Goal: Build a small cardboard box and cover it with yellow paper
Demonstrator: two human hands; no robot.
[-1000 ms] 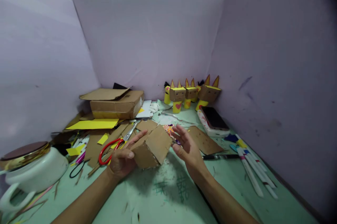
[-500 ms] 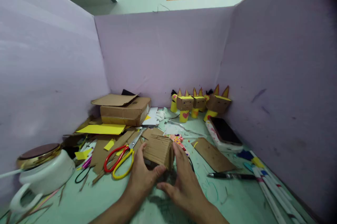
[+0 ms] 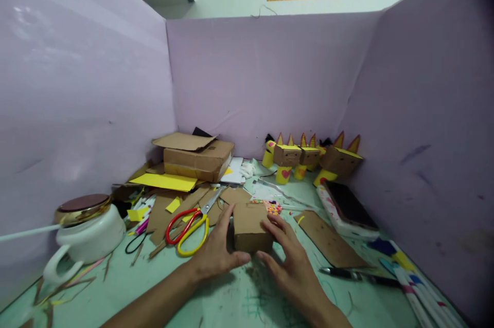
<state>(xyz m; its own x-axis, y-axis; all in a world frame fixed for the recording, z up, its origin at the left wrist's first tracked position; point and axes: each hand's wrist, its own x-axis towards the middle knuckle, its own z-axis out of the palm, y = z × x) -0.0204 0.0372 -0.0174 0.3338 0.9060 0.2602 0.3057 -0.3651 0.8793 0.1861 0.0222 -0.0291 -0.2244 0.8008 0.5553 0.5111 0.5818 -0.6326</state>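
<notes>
A small brown cardboard box (image 3: pixel 252 221) sits on the pale green table in front of me, its smooth top and front face showing. My left hand (image 3: pixel 219 251) lies along the box's left side, fingers stretched out and thumb apart in front. On the other side, my right hand (image 3: pixel 287 253) has its fingers spread, with fingertips at the box's right edge and the thumb near its front. Both hands are open around the box rather than wrapped on it. Scissors (image 3: pixel 189 228) with red and yellow handles lie left of my left hand.
A larger cardboard box (image 3: pixel 198 161) stands behind yellow card and scraps. A white mug (image 3: pixel 90 238) is at left. Cardboard-headed yellow figures (image 3: pixel 287 156) stand at back right. A phone (image 3: pixel 351 204), a cardboard strip (image 3: pixel 330 238), a pen (image 3: pixel 341 274) and markers (image 3: pixel 422 281) lie right.
The small box has turned from a tilted pose with corrugated ridges showing to sitting level with a smooth top. Both hands have loosened around it. The whole view has shifted, with things appearing farther right.
</notes>
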